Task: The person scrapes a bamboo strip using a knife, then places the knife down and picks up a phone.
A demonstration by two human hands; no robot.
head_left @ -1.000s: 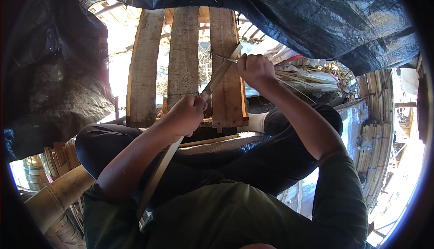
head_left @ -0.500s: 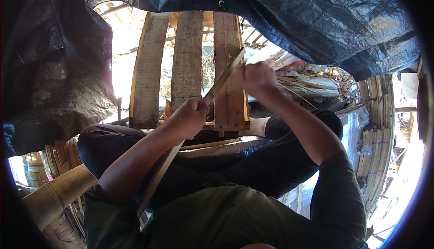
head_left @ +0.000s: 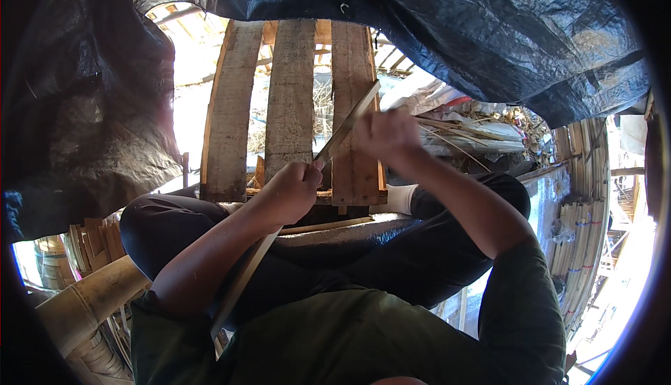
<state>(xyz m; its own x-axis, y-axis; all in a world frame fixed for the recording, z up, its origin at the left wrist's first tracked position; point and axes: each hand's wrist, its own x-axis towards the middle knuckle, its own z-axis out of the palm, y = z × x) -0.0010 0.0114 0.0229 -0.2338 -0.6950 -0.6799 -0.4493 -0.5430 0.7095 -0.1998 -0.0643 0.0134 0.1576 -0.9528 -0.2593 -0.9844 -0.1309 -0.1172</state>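
Observation:
A long, thin, flat strip of pale wood or bamboo (head_left: 347,125) slants from near my lap at lower left up over the slatted wooden bench. My left hand (head_left: 292,193) is closed round it near the bench's front edge, thumb along the strip. Just right of the strip's upper part is my right hand (head_left: 388,135), curled and smeared by motion. Whatever it may hold cannot be made out. Below the left wrist, the strip's lower length runs beside my left forearm.
The bench of spaced planks (head_left: 290,98) stands between my bent legs. A dark tarp (head_left: 489,28) hangs overhead and at left. Thick bamboo (head_left: 94,297) lies at lower left. Bundled strips (head_left: 576,245) stand at right, and more strips (head_left: 475,133) lie beyond my right arm.
My right hand has moved down and left, nearer my left hand. The left hand keeps its grip on the strip, whose upper end sits slightly lower.

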